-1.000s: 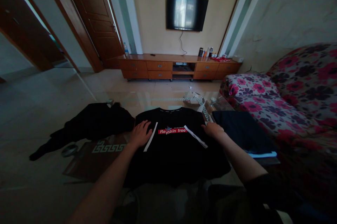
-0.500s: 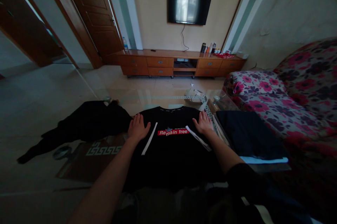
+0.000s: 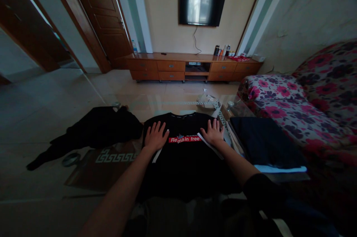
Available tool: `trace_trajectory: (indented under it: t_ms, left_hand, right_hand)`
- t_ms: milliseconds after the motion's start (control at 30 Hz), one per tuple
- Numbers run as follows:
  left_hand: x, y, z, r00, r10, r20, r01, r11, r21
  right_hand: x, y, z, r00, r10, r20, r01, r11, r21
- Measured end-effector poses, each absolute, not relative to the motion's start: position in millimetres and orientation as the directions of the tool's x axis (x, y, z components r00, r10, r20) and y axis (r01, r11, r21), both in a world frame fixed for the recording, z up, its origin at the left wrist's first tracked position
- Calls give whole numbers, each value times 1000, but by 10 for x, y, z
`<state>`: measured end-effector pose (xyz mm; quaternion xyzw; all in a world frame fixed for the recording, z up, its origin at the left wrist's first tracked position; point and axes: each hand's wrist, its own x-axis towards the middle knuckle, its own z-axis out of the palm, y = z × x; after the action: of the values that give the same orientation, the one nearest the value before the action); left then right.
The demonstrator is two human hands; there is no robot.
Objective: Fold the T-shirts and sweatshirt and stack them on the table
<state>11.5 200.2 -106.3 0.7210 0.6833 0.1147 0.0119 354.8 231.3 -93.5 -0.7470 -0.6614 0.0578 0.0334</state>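
Note:
A black T-shirt (image 3: 186, 170) lies spread on the glass table, its neckline at the far side. Across its chest runs a red strip reading "Remain free", with a white stripe down each side. My left hand (image 3: 156, 136) rests flat on the shirt's left part, fingers spread, covering the top of the left stripe. On the right part, beside the other stripe, my right hand (image 3: 214, 133) lies flat with its fingers apart. Neither hand grips the cloth.
Crumpled black clothing (image 3: 97, 127) lies on the table's left, one end hanging past the edge. Folded dark clothes (image 3: 267, 142) are stacked on the right. A plastic bag (image 3: 208, 101) sits at the far side. Beyond stand a flowered sofa (image 3: 279, 109) and a low wooden cabinet (image 3: 170, 66).
My left hand has moved right, from the shirt's left edge onto its chest, over the stripe. My right hand has shifted slightly left, its fingers more spread.

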Motion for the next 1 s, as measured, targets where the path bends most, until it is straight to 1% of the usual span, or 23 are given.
trace_trajectory:
  t_ms: [100,200,267,333,400,433,533,633,700,867,933,1000]
  left_hand:
    - [143,2042,-1078,26,970,241,974,-79,214]
    - [163,2066,-1012,-5,917,398,959,-108,262]
    - [182,2037,-949,1,886,464,960,-130,247]
    - [203,1974,-891,30,879,475,970,-140,198]
    - [216,1889,-845,57,891,451,977,-142,158]
    - [212,1842,-823,75,900,430,977,-152,147]
    - [142,1682,-757,168,923,347,962,-230,145]
    - [-36,1467,-694,244,927,284,936,-302,180]
    - [-198,1286,-666,230,936,266,937,-288,201]
    - [-534,792,-673,95,974,207,971,-137,197]
    - [-560,617,-692,90,981,171,975,-121,184]
    - [-512,471,-712,126,984,123,973,-146,177]
  right_hand:
    - [3513,2314,-968,123,992,8,986,-121,-110]
    - [3503,2337,-946,119,992,52,989,-114,-96]
    - [3493,2327,-908,113,989,95,990,-104,-100]
    - [3473,2279,-858,95,981,171,990,-76,-115]
    - [3444,2201,-802,65,973,223,990,-35,-135]
    - [3430,2155,-774,51,974,221,989,-19,-146]
    - [3414,1999,-694,39,989,139,985,-15,-172]
    - [3492,1817,-613,42,996,76,985,-28,-170]
    - [3610,1674,-560,20,999,41,987,-13,-161]
    - [3990,1226,-524,-16,999,-29,995,13,-103]
    - [4095,1028,-567,-30,998,-58,996,24,-89]
    - [4149,847,-629,-68,996,-65,994,63,-85]
